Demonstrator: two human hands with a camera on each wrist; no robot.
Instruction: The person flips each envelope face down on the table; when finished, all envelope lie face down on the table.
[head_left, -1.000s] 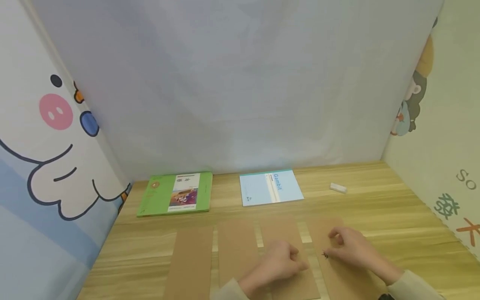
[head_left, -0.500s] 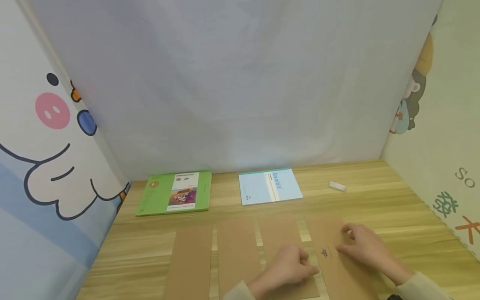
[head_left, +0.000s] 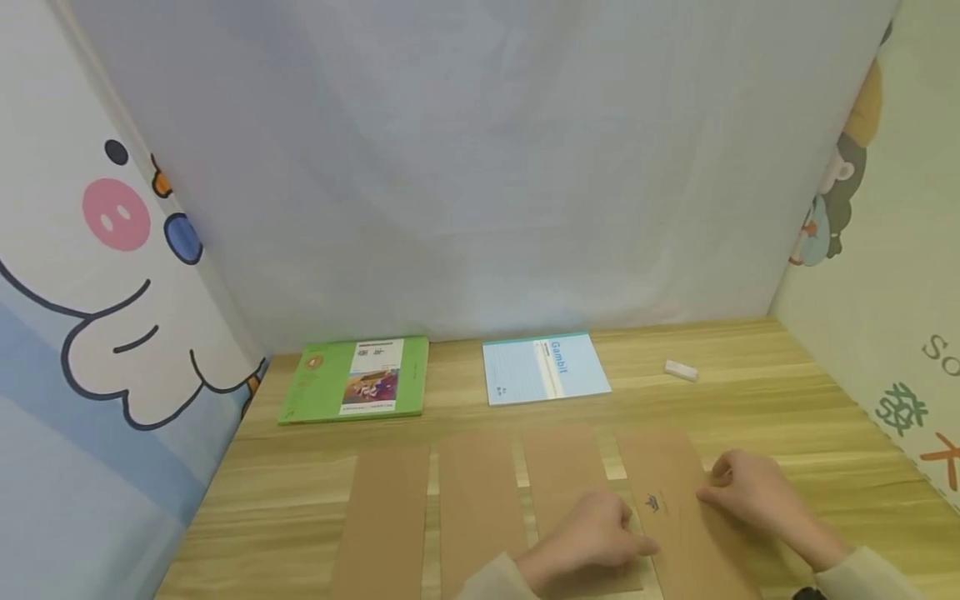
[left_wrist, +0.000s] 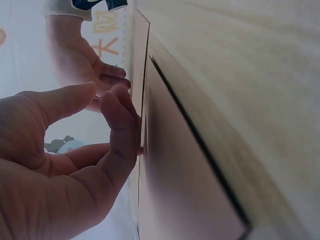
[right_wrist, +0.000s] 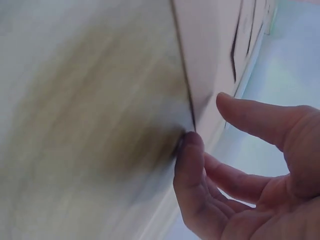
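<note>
Four upright strips would be several: thin brown kraft-covered notebooks lie side by side in the head view. The rightmost notebook [head_left: 663, 467] bears a small dark crown print. Along its right edge my right hand [head_left: 750, 492] has bent fingers; in the right wrist view a fingertip [right_wrist: 192, 142] touches that edge, and the thumb stands apart. My left hand [head_left: 588, 537] is over the third notebook [head_left: 566, 458], its fingertips near the left edge of the rightmost one. In the left wrist view, the left fingers [left_wrist: 122, 135] touch the brown cover, thumb raised off it.
Two more brown notebooks, a left one [head_left: 386, 500] and its neighbour [head_left: 480, 475], lie to the left. Behind them are a green book [head_left: 322, 387], a light-blue Gambit notebook [head_left: 513, 375] and a white eraser [head_left: 681, 371]. A pale curtain [head_left: 480, 167] closes off the back.
My right hand has slid right, off the crown print, to the rightmost notebook's right edge. The left hand has shifted right towards the same notebook's left edge.
</note>
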